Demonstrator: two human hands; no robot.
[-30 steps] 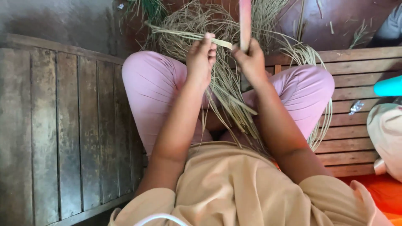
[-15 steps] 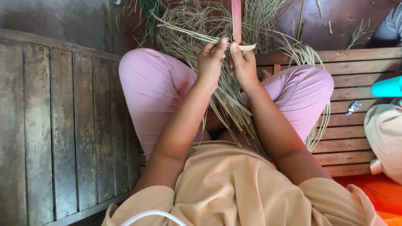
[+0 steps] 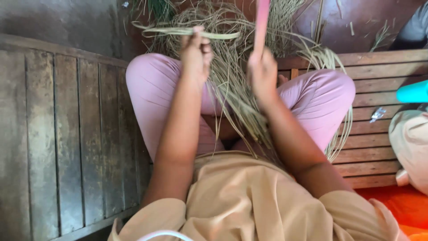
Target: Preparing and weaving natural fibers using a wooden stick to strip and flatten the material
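one flat pale leaf strip [image 3: 191, 32] is the thing in hand, lying crosswise above the pink-trousered lap [image 3: 165, 89], out past the knees. the left hand [image 3: 195, 52] pinches it near its middle, thumb and fingers shut tight on it, so that one end runs off to the left of the lap and the other points toward the right hand [image 3: 262, 73]. that right hand is apart from the strip and is closed round the lower end of one pink stick-like tool [image 3: 261, 24], which stands upright and runs out of the top of the view; it is blurred, so i cannot tell just what it is.

between the two hands, a loose bundle of dry straw fibres [image 3: 236, 102] fans down into the middle of the lap, too many strands to count. beyond the lap a bigger tangled heap of the same straw [image 3: 223, 18] lies on the reddish floor [image 3: 356, 22], and a curved sheaf [image 3: 343, 129] hangs past the right knee.

the lap rests on one slatted wooden platform [image 3: 67, 134], whose boards run on both sides of it. to the right of the lap there is one turquoise object [image 3: 412, 92] at the edge, one small crumpled wrapper [image 3: 378, 114] on the slats, and part of another person in pale cloth [image 3: 410, 138]. nearer than the lap is the wearer's tan shirt [image 3: 249, 201].
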